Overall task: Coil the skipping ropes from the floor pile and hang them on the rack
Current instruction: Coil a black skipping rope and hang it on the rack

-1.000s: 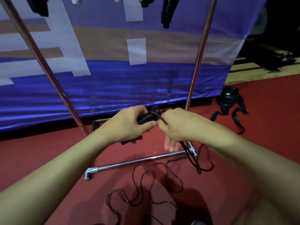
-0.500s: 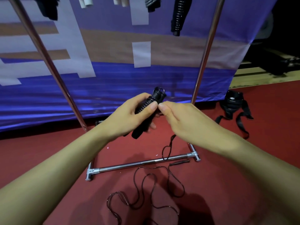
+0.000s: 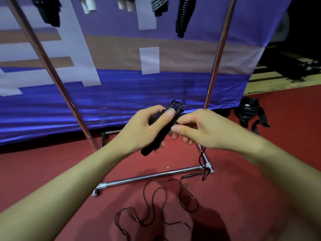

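My left hand [image 3: 139, 129] grips the black ribbed handles of a skipping rope [image 3: 162, 131], tilted with their tops up and to the right. My right hand [image 3: 199, 129] pinches the thin black cord beside the handle tops; the cord hangs down from under that hand to the floor [image 3: 202, 162]. Another dark rope [image 3: 156, 206] lies in loose loops on the red floor below my arms, its slim handle [image 3: 191, 175] lying by the rack's base bar. The chrome rack [image 3: 217, 54] stands ahead, with several handles hanging at the top, one black ribbed handle [image 3: 183, 16] among them.
The rack's base bar [image 3: 152, 176] lies across the floor in front of me, its left pole [image 3: 45, 63] leaning upward. A purple and white banner [image 3: 121, 84] hangs behind the rack. A black strapped bag [image 3: 248, 112] sits on the floor at right.
Both hands rose from near the base bar to chest height. My right hand shifted from the handle tops to pinching the cord lower beside them, and the hanging cord lifted.
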The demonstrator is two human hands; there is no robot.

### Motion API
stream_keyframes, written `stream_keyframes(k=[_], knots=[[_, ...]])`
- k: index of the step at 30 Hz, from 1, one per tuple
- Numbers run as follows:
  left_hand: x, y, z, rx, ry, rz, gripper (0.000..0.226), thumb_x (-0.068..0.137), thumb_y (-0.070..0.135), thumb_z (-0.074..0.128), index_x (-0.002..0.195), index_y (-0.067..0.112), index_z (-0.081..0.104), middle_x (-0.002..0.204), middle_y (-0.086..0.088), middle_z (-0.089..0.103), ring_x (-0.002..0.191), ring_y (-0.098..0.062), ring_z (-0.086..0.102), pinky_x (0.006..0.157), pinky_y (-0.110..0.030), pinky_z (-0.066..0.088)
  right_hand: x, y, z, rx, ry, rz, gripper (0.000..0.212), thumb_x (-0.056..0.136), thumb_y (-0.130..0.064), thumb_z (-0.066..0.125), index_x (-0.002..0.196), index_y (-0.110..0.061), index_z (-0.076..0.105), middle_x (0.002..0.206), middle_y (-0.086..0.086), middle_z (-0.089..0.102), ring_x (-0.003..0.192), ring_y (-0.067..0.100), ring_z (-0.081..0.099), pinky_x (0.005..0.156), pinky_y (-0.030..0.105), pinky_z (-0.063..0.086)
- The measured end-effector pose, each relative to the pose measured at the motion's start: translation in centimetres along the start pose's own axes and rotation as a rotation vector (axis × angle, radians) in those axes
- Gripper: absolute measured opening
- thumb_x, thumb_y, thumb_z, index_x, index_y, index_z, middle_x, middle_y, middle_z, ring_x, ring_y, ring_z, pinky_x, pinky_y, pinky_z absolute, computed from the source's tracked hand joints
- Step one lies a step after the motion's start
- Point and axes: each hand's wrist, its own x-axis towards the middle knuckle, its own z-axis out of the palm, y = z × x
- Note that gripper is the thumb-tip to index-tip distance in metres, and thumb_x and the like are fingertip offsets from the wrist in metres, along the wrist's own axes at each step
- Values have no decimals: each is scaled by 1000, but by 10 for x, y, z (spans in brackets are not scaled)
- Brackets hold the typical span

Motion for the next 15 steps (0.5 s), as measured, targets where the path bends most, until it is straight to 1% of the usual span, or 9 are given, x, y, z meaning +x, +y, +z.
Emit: stream_keyframes(k=[2, 3, 5, 6, 7, 9, 11, 13, 15], knots=[[1, -2, -1, 5, -3, -27, 30, 108, 33, 48, 99, 7, 59, 82, -16, 73, 55, -32, 66, 54, -57, 58, 2, 4, 3, -45, -20, -17, 33, 98, -59, 51, 92, -34, 74, 87, 1, 74, 80, 19, 71, 79, 45, 59], [1, -3, -2, 6, -5, -33, 29, 109, 31, 47, 100, 5, 58, 83, -17, 73, 56, -31, 66, 55, -57, 58, 4, 6, 4, 3, -51, -2, 33, 99, -56, 51, 95, -34, 74, 95, -2, 75, 88, 18, 72, 82, 46, 60], [1, -4, -5, -16, -19, -27, 30, 109, 30, 47, 102, 3, 58, 86, -18, 72, 58, -31, 66, 56, -55, 59, 4, 9, 2, 161, -114, 40, 26, 106, -36, 53, 100, -27, 76, 103, -12, 74, 101, 5, 70, 86, 36, 62], [1, -4, -7, -35, -40, -17, 31, 109, 31, 47, 102, 3, 58, 88, -18, 73, 59, -32, 65, 56, -52, 59, 3, 10, 0, 180, -149, 41, 25, 107, -28, 53, 100, -25, 76, 103, -14, 74, 99, 0, 70, 85, 31, 62], [0, -4, -8, -55, -71, -8, 31, 109, 31, 48, 103, 3, 59, 90, -19, 73, 60, -33, 65, 56, -50, 59, 2, 10, -3, 131, -176, 34, 25, 107, -25, 53, 99, -24, 76, 99, -11, 74, 93, 0, 71, 82, 27, 60], [-3, -5, -10, -90, -145, -13, 29, 106, 31, 52, 104, 4, 60, 91, -20, 72, 60, -33, 65, 57, -46, 58, 2, 14, -7, -14, -204, 14, 24, 105, -27, 56, 91, -23, 75, 83, -7, 75, 76, 4, 74, 74, 20, 55], [-5, -7, -12, -123, -203, -33, 28, 103, 32, 56, 106, 4, 60, 90, -20, 72, 60, -33, 64, 57, -44, 57, 6, 16, -8, -141, -171, -29, 21, 102, -32, 61, 85, -24, 73, 73, -10, 75, 69, 1, 72, 70, 15, 52], [-4, -8, -15, -176, -273, -36, 35, 103, 34, 60, 109, -1, 58, 87, -19, 71, 56, -31, 61, 53, -39, 55, 9, 16, -7, -233, -95, -84, 17, 97, -39, 65, 83, -30, 72, 69, -13, 75, 67, -5, 70, 69, 12, 51], [-5, -5, -18, -245, -384, -36, 39, 102, 35, 60, 110, -3, 57, 84, -19, 69, 51, -28, 59, 50, -34, 53, 11, 18, -7, -305, -50, -109, 16, 95, -37, 67, 81, -35, 74, 65, -14, 72, 66, -8, 67, 66, 13, 49]])
